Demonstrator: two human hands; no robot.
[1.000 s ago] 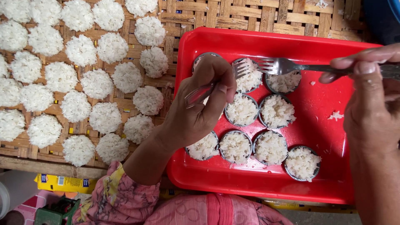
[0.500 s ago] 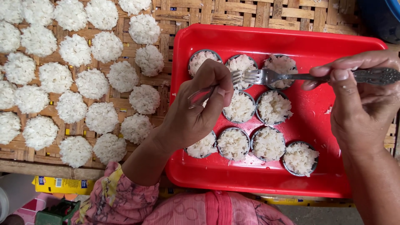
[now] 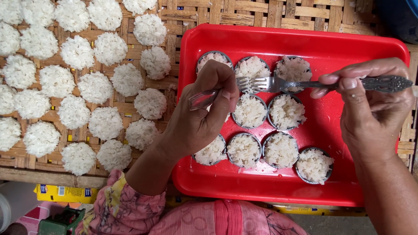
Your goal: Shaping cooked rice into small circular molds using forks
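My left hand (image 3: 200,117) is closed around a small round metal ring mould (image 3: 203,99), lifted over the left part of a red plastic tray (image 3: 331,43). In my right hand (image 3: 370,109) I grip a metal fork (image 3: 278,84) by its ornate handle, with the tines pointing left and almost touching my left fingers. Under the hands, several metal rings packed with white rice (image 3: 282,150) stand in rows in the tray.
Many round white rice cakes (image 3: 100,87) lie in rows on a woven bamboo mat (image 3: 270,11) left of the tray. A pink patterned sleeve (image 3: 126,209) covers my left forearm. A yellow box (image 3: 65,193) sits below the mat's front edge.
The fork has travelled left across the tray until its tines reach my left hand. My left hand has stayed over the tray's left part, still closed on the ring.
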